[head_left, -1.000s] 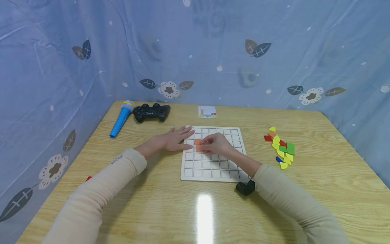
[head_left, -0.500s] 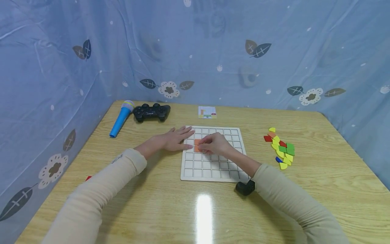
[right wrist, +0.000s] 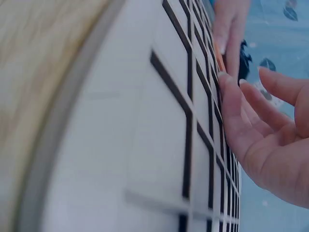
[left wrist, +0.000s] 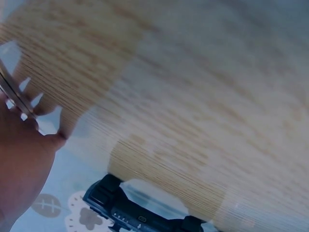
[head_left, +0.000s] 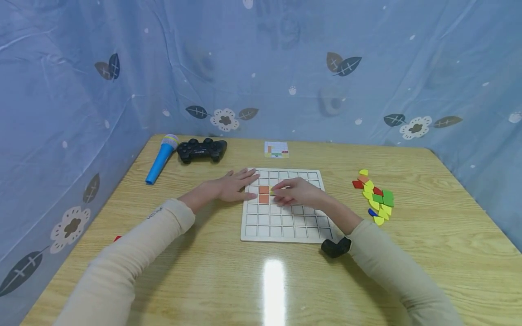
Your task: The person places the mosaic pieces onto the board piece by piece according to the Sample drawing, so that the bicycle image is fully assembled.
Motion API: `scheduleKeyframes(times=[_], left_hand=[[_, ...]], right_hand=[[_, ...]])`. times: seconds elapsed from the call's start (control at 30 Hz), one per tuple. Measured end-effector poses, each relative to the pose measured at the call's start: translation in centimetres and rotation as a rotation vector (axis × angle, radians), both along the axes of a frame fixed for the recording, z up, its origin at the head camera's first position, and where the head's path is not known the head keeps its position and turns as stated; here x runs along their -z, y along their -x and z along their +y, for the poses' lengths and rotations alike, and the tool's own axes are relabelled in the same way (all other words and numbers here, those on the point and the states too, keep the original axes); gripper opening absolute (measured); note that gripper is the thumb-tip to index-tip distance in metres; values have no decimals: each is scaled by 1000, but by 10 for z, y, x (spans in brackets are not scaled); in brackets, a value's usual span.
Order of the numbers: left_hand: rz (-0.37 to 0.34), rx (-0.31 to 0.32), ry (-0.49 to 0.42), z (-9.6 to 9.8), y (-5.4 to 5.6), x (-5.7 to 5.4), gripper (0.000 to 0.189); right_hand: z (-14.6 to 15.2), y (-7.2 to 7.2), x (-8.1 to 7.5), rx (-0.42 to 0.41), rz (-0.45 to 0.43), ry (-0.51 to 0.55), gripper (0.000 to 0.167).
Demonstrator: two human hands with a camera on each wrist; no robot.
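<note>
A white board (head_left: pixel 264 231) with a square grid lies on the wooden table. Two orange square tiles (head_left: pixel 263 198) sit on it, one above the other. A sliver of a yellow piece (head_left: pixel 272 190) shows right of the upper tile, mostly hidden by fingers. My left hand (head_left: pixel 234 186) rests with spread fingers on the board's left edge, which the left wrist view also shows. My right hand (head_left: pixel 301 192) is over the grid, fingertips at the yellow piece. In the right wrist view, its fingers (right wrist: pixel 232 104) reach close to the board, apart from one another.
Yellow, red, green, orange and blue pieces (head_left: pixel 377 199) lie in a cluster to the right. A small pattern card (head_left: pixel 276 149) lies behind the board. A blue microphone (head_left: pixel 160 163) and a black game controller (head_left: pixel 201 150) stand back left. A black device (head_left: pixel 336 247) is by the right wrist.
My right hand has drawn slightly right, off the lower orange tile, so both orange tiles and a bit of yellow show. My left hand has stayed on the board's edge.
</note>
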State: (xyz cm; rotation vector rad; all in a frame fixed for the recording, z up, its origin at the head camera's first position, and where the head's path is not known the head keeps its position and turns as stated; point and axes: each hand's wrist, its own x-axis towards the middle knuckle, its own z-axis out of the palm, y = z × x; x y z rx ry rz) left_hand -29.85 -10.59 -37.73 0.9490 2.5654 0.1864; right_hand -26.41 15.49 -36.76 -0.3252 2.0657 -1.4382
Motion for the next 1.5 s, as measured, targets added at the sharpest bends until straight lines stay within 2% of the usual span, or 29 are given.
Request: scheduleKeyframes(times=[0.17,0.4,0.53,0.73,0.9,1.23,1.4,1.5], left_hand=[[5,4,2,-1,0,-1,76],[-5,13,-22,-2,0,-1,76],[-9,10,-30,-2,-1,0,75],[1,6,-18,-3,-1,0,76],[0,6,-12,-2,-1,0,75],[0,10,-11,-1,0,0,76],[0,11,-12,-1,0,0,76],[-7,10,-16,-1,-1,-1,76]], right_hand=[[23,4,-1,-12,-41,65,40],[60,7,-3,5,-28,95,46],[77,6,-6,42,-39,97,48],[103,10,-6,101,-74,198,49],[130,13,-5,146,-55,254,52],[178,11,-9,228,45,179,63],[198,12,-11,306,55,201,59],[208,11,-9,347,108,131,60]])
